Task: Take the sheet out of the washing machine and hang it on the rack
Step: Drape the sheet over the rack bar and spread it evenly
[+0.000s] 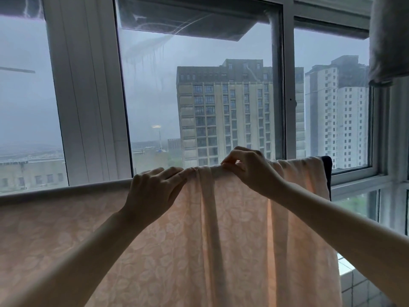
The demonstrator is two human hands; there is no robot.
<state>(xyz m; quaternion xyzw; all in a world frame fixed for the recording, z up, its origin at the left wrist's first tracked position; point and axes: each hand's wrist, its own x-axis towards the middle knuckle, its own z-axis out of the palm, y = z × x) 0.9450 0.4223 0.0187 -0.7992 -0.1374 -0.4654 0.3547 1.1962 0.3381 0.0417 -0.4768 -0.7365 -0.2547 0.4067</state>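
Note:
A pale pink sheet [199, 251] with a faint leaf pattern hangs draped over a horizontal rack bar, which it covers from the left edge to the right end; the bar itself is hidden under the cloth. Folds bunch at the top middle. My left hand [152, 191] lies on the top edge with its fingers stretched rightward onto the bunched folds. My right hand [250, 169] pinches the cloth at the top edge just right of those folds, thumb and fingers curled.
A large window with white frames [88, 96] stands right behind the rack, with tall buildings outside. A dark cloth [328, 173] shows behind the sheet's right end. Another pale fabric [389, 41] hangs at the upper right. Tiled wall [358, 286] at lower right.

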